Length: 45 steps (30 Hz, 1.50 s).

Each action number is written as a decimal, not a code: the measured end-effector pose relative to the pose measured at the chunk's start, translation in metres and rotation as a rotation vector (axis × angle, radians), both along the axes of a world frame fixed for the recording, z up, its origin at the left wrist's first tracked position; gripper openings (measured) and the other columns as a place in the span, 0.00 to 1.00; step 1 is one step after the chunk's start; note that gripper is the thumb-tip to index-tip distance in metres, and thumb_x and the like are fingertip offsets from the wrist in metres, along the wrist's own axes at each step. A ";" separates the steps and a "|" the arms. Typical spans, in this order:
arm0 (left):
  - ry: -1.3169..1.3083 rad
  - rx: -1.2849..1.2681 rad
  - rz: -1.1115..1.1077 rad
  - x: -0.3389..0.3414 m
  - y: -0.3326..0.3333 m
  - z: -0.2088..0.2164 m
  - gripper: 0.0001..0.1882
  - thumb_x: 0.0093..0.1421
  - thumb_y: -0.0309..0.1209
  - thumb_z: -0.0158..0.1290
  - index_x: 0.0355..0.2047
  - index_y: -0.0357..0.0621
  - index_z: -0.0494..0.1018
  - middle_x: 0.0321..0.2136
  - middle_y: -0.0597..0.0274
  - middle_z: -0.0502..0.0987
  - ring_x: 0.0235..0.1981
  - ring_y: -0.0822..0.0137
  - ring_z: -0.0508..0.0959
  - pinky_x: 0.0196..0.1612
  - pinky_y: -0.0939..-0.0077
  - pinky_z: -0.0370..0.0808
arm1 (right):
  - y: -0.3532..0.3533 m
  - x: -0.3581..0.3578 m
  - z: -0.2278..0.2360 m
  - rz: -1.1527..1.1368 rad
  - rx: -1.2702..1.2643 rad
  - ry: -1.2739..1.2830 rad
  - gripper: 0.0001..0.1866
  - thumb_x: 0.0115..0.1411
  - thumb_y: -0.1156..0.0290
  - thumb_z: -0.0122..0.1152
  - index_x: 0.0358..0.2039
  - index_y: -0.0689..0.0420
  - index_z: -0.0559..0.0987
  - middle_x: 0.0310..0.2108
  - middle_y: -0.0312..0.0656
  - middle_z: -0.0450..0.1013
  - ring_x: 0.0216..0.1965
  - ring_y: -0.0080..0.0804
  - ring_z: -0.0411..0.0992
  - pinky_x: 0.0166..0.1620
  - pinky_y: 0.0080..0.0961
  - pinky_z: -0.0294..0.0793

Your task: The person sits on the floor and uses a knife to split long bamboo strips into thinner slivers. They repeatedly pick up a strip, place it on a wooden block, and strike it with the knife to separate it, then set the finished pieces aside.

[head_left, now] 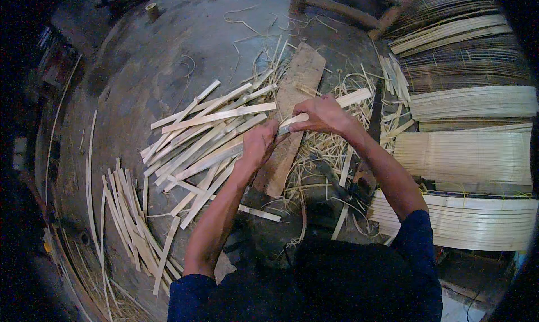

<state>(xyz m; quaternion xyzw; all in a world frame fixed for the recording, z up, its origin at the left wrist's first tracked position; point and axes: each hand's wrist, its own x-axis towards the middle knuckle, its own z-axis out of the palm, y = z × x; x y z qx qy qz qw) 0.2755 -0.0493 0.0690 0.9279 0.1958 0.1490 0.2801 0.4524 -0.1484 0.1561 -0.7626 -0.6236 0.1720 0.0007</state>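
Note:
My left hand (260,142) is closed above the wooden board, its fingers round the near end of a short, pale bamboo strip (296,119). Just to its right, my right hand (324,114) grips the same strip with thumb and bent fingers. A small greyish piece shows between the hands; I cannot make out whether it is a blade. Under both hands a long brown wooden board (306,64) lies slantwise on the floor. Left of it spreads a loose pile of split bamboo strips (208,117). Thin curled shavings (314,153) heap up on its right.
A second bundle of bamboo strips (132,221) lies at the lower left, beside long thin slats (91,170). Stacked slat panels (463,153) line the right side. A wooden frame (342,12) stands at the far edge, and a small cup-like object (151,10) at the far left.

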 end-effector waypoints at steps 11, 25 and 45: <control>0.067 0.029 -0.032 0.001 -0.007 0.003 0.22 0.55 0.51 0.51 0.34 0.44 0.69 0.23 0.49 0.75 0.26 0.49 0.77 0.26 0.52 0.69 | -0.001 0.005 -0.006 0.003 0.079 0.183 0.19 0.54 0.48 0.55 0.36 0.49 0.79 0.35 0.42 0.75 0.41 0.43 0.73 0.40 0.41 0.69; -0.165 -0.074 -0.044 -0.007 -0.021 0.009 0.33 0.54 0.41 0.56 0.56 0.53 0.54 0.31 0.53 0.77 0.29 0.49 0.77 0.27 0.58 0.70 | 0.069 0.012 -0.038 0.213 -0.256 0.394 0.11 0.51 0.66 0.55 0.34 0.54 0.80 0.27 0.40 0.77 0.28 0.34 0.73 0.34 0.31 0.71; 0.105 -0.312 -0.141 0.022 0.040 0.017 0.21 0.58 0.47 0.50 0.37 0.39 0.66 0.23 0.47 0.69 0.24 0.52 0.70 0.30 0.62 0.66 | -0.306 -0.066 -0.083 -0.736 0.392 0.114 0.15 0.53 0.71 0.58 0.41 0.61 0.73 0.35 0.49 0.67 0.39 0.47 0.67 0.42 0.36 0.68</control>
